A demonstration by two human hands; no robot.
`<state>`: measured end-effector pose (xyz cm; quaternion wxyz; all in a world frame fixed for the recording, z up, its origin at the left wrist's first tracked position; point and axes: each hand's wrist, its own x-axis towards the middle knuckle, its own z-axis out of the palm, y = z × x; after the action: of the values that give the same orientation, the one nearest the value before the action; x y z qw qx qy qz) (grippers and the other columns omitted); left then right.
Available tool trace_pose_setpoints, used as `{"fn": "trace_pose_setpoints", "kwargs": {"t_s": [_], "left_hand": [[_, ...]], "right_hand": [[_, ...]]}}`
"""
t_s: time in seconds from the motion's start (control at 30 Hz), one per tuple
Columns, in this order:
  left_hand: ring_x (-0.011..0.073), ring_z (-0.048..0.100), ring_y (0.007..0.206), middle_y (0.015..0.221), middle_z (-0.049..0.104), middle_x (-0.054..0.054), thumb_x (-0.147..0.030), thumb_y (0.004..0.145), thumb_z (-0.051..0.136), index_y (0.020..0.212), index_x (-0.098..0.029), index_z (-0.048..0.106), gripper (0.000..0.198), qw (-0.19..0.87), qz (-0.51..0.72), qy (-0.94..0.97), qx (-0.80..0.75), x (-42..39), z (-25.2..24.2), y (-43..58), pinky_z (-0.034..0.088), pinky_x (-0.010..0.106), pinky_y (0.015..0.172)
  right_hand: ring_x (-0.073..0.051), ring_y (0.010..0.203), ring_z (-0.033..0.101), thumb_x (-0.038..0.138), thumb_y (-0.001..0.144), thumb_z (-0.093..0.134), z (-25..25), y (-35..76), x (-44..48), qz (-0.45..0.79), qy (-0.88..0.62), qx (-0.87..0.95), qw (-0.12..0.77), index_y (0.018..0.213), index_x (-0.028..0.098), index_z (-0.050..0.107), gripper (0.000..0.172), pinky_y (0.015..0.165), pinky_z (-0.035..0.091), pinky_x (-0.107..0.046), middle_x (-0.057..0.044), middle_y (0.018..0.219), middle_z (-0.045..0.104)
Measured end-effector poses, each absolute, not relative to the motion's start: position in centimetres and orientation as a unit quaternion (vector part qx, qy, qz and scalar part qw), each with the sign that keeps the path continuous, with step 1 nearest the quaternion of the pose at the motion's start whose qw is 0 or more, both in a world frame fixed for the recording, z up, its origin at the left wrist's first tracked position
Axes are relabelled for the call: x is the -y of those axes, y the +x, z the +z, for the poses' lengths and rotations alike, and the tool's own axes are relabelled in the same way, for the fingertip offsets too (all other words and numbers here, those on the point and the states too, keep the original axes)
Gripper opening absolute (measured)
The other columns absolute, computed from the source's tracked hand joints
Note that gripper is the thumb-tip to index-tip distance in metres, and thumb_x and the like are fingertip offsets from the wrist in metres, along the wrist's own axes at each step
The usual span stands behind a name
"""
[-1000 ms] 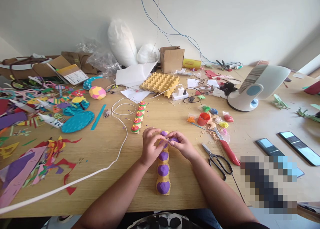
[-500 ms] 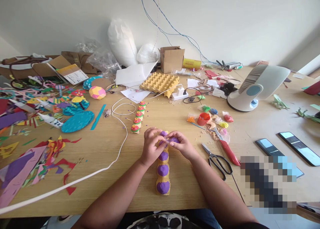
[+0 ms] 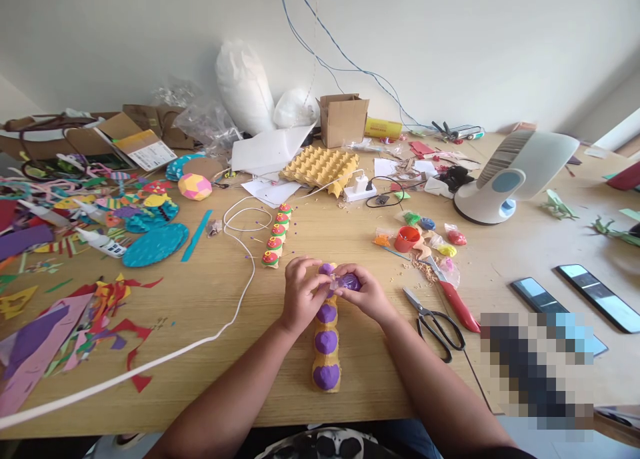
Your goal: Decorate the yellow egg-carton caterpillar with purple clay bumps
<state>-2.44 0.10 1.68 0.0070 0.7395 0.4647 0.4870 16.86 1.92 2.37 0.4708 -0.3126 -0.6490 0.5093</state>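
Right of my egg-carton strip (image 3: pixel 327 327) lie scissors (image 3: pixel 423 307) and a red-handled knife (image 3: pixel 459 305); beyond it, to the left, sits a painted strip (image 3: pixel 278 231), and a white cable (image 3: pixel 215 337) curves along its left. Over the strip's far end, hiding part of it, my left hand (image 3: pixel 303 295) and right hand (image 3: pixel 367 295) together pinch a bag of purple clay (image 3: pixel 352 282), mouth pointing left. The strip's long axis runs straight away from me.

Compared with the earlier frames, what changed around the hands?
The right hand has shifted its grip, exposing more of the shiny purple plastic-wrapped lump it holds. The left hand stays at its clear end. The yellow carton strip with purple domes lies where it was.
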Motion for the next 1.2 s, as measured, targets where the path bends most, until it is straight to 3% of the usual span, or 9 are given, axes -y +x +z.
{"fn": "trace_pose_setpoints", "kwargs": {"t_s": [0.2,0.33,0.53,0.73,1.0,1.2], "left_hand": [[0.0254,0.049,0.131,0.13,0.06,0.009,-0.023,0.099,0.054,0.108,-0.026,0.074,0.023,0.162,0.491,0.72,-0.462,0.2,1.6,-2.4,0.042,0.049,0.113],[0.0251,0.054,0.128,0.126,0.063,0.009,-0.032,0.098,0.06,0.101,-0.025,0.076,0.017,0.218,0.5,0.687,-0.48,0.0,1.4,-2.4,0.043,0.047,0.112],[0.0242,0.059,0.121,0.117,0.066,0.008,-0.033,0.09,0.073,0.095,-0.025,0.076,0.01,0.202,0.503,0.685,-0.487,-0.2,1.3,-2.2,0.046,0.045,0.108],[0.0223,0.063,0.112,0.108,0.069,0.006,-0.029,0.091,0.072,0.092,-0.026,0.076,0.006,0.153,0.533,0.692,-0.461,-0.1,1.7,-2.3,0.051,0.044,0.103],[0.0206,0.07,0.101,0.103,0.076,0.006,-0.025,0.094,0.066,0.102,-0.024,0.075,0.011,0.217,0.544,0.688,-0.429,0.3,1.5,-2.1,0.057,0.04,0.093],[0.0236,0.068,0.111,0.109,0.075,0.009,-0.023,0.098,0.058,0.11,-0.026,0.075,0.021,0.271,0.498,0.734,-0.374,0.6,2.5,-2.0,0.056,0.044,0.099]], "right_hand": [[-0.024,0.109,0.065,0.035,0.093,0.071,2.6,16.8,-1.5,0.257,-0.319,0.793,0.451,0.112,0.028,0.071,0.02,0.093,0.055,-0.041,-0.011,0.12,0.066],[-0.025,0.113,0.063,0.03,0.096,0.067,2.3,16.9,-1.4,0.171,-0.305,0.835,0.425,0.119,0.03,0.068,0.024,0.096,0.055,-0.044,-0.011,0.124,0.064],[-0.025,0.117,0.06,0.025,0.096,0.066,2.0,16.9,-1.3,0.149,-0.308,0.835,0.432,0.12,0.031,0.063,0.025,0.095,0.057,-0.044,-0.011,0.128,0.061],[-0.025,0.112,0.062,0.021,0.098,0.059,1.7,16.7,-1.3,0.144,-0.358,0.808,0.445,0.106,0.027,0.066,0.012,0.094,0.057,-0.047,-0.013,0.134,0.056],[-0.025,0.114,0.063,0.018,0.096,0.056,2.4,16.7,-1.1,0.153,-0.361,0.81,0.436,0.113,0.028,0.067,0.023,0.095,0.055,-0.044,-0.012,0.126,0.062],[-0.026,0.107,0.066,0.031,0.093,0.064,3.1,17.1,-0.9,0.202,-0.374,0.782,0.455,0.09,0.024,0.065,0.008,0.091,0.056,-0.043,-0.012,0.115,0.067]]}}
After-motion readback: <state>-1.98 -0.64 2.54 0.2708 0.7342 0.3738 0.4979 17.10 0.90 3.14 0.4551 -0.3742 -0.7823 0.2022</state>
